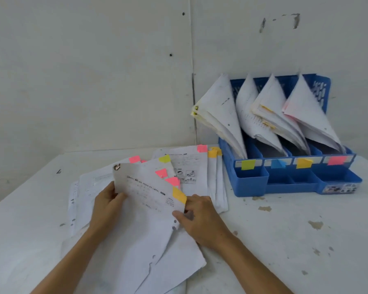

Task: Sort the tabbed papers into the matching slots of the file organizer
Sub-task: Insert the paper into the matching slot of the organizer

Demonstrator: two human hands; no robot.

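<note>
Two-handed hold, sorting partly done

Both hands are on the same sheet, which is lifted a bit off the mess below. The left hand grips its left edge, fingers curled round the paper. The right hand pinches the lower right corner, just under the orange tab stuck on that side. The sheet has printed lines on it, too blurry to read.

Under and behind it is the loose pile of papers, fanned out flat on the white table. Pink, yellow-green and orange tabs poke out along the far edges.

Just beside the pile on the right sits the blue file organizer. It has four slots, each with a coloured marker on the front. Left to right that's the yellow-green label, blue label, orange label and pink label. All four slots already hold filed papers, leaning over to the left. Small open trays run along the front. A scuffed white wall is behind everything.
</note>
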